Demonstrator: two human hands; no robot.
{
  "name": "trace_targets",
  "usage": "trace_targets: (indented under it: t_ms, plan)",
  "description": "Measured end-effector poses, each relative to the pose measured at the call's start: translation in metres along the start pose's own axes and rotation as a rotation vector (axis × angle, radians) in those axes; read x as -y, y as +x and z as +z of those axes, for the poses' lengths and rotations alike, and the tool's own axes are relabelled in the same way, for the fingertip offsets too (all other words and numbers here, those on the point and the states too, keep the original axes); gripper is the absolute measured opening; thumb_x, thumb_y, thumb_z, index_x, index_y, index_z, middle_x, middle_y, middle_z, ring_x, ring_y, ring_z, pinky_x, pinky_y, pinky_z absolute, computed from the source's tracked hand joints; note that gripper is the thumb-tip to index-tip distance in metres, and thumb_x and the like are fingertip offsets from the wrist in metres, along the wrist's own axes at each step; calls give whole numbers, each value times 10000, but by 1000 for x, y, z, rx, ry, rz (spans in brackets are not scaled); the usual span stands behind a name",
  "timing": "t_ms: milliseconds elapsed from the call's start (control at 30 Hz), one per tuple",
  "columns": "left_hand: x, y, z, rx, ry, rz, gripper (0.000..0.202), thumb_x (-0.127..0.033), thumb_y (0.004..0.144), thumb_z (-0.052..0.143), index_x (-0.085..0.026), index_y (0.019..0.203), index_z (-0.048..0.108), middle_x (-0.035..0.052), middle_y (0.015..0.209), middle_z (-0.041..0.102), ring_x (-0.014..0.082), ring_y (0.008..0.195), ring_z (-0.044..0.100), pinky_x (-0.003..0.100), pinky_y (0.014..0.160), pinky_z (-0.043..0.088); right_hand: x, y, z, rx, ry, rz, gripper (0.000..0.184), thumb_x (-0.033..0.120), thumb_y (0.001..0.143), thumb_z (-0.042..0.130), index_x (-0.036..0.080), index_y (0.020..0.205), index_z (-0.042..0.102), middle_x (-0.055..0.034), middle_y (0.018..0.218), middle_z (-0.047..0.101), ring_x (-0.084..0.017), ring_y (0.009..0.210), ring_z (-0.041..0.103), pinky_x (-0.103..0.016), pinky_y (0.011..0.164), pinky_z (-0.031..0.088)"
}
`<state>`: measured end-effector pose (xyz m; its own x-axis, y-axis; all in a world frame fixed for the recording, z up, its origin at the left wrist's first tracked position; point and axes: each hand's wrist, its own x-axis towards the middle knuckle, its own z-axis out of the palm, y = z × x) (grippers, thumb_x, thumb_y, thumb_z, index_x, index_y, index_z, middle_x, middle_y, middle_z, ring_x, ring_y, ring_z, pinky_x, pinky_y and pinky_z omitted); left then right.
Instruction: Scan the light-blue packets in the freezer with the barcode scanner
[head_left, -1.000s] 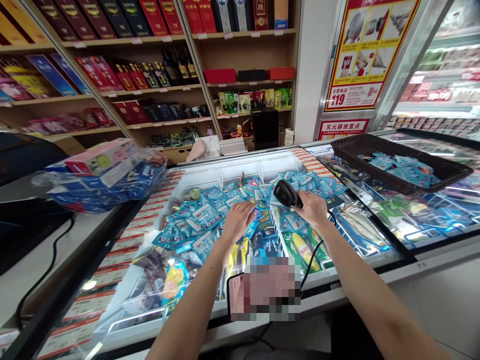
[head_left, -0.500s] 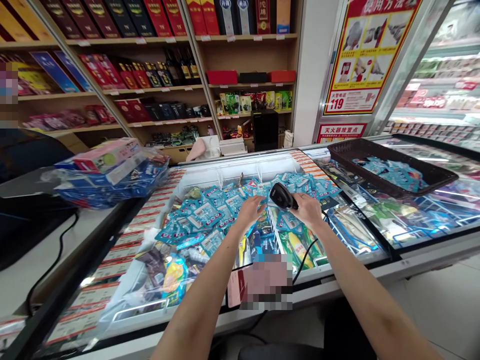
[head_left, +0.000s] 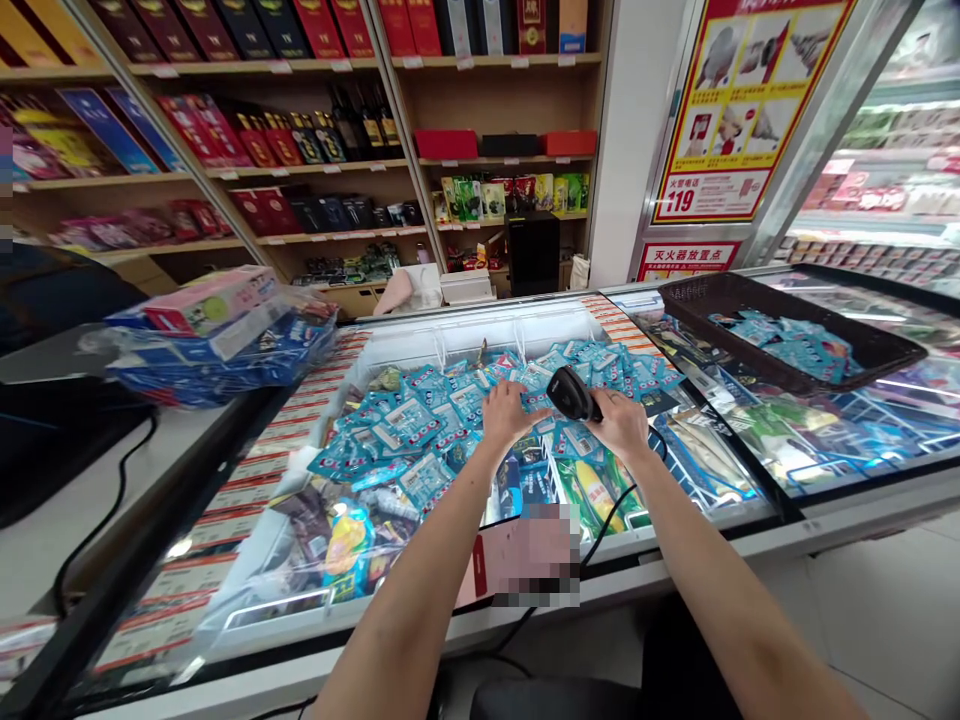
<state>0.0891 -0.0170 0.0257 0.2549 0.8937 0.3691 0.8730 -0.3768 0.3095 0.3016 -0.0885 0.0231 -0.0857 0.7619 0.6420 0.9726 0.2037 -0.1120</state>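
My right hand [head_left: 619, 424] is wrapped around the handle of a black barcode scanner [head_left: 571, 394], whose head points left over the packets. A dark cable [head_left: 619, 505] runs from that hand down toward the front edge. Just left of the scanner, my left hand [head_left: 505, 412] lies over the packets with its fingers forward and its thumb stretched out to the right; nothing shows held in it. Many small blue packets [head_left: 409, 425] are spread in a loose pile on the glass top of a chest freezer [head_left: 300, 610]. The undersides of my left fingers are hidden.
On the right stands a dark plastic tray [head_left: 885, 352] with more blue packets in it. Plastic-wrapped boxes [head_left: 217, 340] sit at the left. A pinkish flat object [head_left: 487, 565], partly blurred, rests at the front edge. Stocked shelves [head_left: 330, 170] line the back.
My left hand has moved forward onto the packets, its fingers spreading apart. The scanner and my right hand have shifted slightly right, along with a small shift of the whole view.
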Motion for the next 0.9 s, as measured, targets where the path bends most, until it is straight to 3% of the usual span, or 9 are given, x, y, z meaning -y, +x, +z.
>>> trace_targets:
  t_ms: [133, 267, 367, 500, 700, 800, 900]
  plan:
    - [6, 0, -1, 27, -32, 4, 538, -613, 657, 587, -196, 991, 522, 103, 1110, 492, 276, 1085, 434, 389, 881, 346, 1, 0, 1, 11, -12, -15, 280, 347, 816, 483, 189, 1024, 583, -89, 889, 646, -219, 858, 576, -278, 649, 386]
    - [20, -2, -6, -72, -101, -14, 573, -585, 617, 642, -181, 993, 489, 93, 1038, 517, 257, 1023, 471, 370, 850, 365, 1, -1, 0, 14, -12, -42, 269, 339, 825, 463, 188, 1011, 585, -83, 871, 645, -216, 857, 574, -278, 666, 385]
    - [34, -7, -15, -59, -265, -80, 590, -552, 641, 640, -178, 1054, 445, 40, 859, 543, 193, 795, 540, 315, 701, 412, 0, -1, 0, 32, -8, -66, 257, 336, 818, 471, 194, 999, 586, -68, 866, 644, -206, 857, 575, -271, 667, 379]
    - [49, -15, -31, -21, -559, -187, 560, -476, 697, 619, -187, 1135, 421, -26, 671, 515, 127, 551, 519, 249, 533, 394, 3, 3, -5, 84, -11, -120, 275, 347, 814, 476, 203, 1026, 576, -56, 883, 644, -195, 861, 575, -261, 670, 372]
    - [55, -24, -39, 53, -880, -178, 333, -438, 771, 519, -199, 994, 458, 15, 839, 567, 156, 661, 628, 244, 519, 451, 19, 18, -22, 262, -41, -238, 294, 403, 801, 505, 210, 1014, 568, -51, 880, 648, -194, 863, 578, -254, 677, 359]
    - [59, -26, -34, 57, -864, -168, 322, -439, 777, 510, -204, 984, 436, 22, 877, 562, 161, 681, 631, 259, 534, 475, 28, 21, -25, 336, -67, -275, 287, 405, 795, 515, 212, 1001, 569, -52, 864, 649, -190, 838, 581, -252, 670, 350]
    - [64, -25, -30, 52, -784, -154, 336, -448, 786, 500, -205, 1009, 435, 30, 863, 556, 166, 665, 624, 267, 526, 475, 31, 20, -20, 330, -68, -281, 285, 381, 795, 518, 219, 1024, 564, -46, 881, 648, -186, 855, 578, -249, 673, 347]
